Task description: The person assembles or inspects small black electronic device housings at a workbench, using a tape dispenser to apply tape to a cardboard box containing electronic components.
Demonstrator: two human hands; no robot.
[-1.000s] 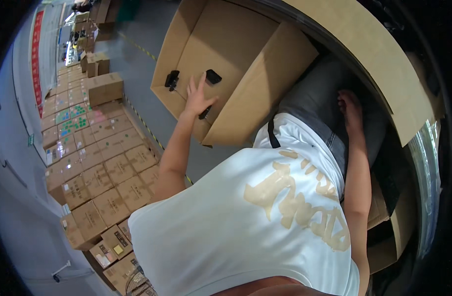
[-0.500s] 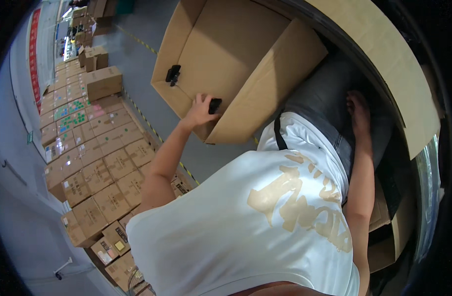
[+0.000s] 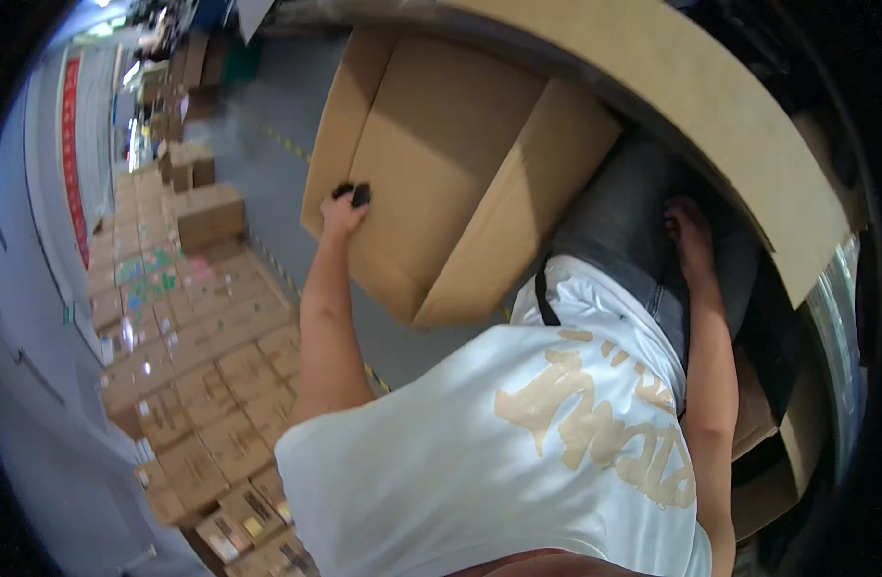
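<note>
My left hand (image 3: 341, 217) is inside a large open cardboard box (image 3: 441, 125), close to its left wall. Its fingers are closed on a small black object (image 3: 361, 194), whose exact kind I cannot make out. Right beside it at the fingertips is another dark piece (image 3: 342, 190), partly hidden by the hand; whether the two touch is unclear. My right hand (image 3: 689, 231) rests on my thigh in grey trousers, its fingers loosely bent and apart, with nothing seen in them.
A tan board-like edge (image 3: 672, 87) curves along the upper right. Many stacked cartons (image 3: 205, 385) fill the left side beside a wall. Yellow-and-black tape (image 3: 277, 269) marks the grey floor. Another open carton (image 3: 763, 495) is at the lower right.
My left hand, with a black object, has moved left and across the box to where a black clip-like device lay. The view has shifted; the right hand stays on the thigh.
</note>
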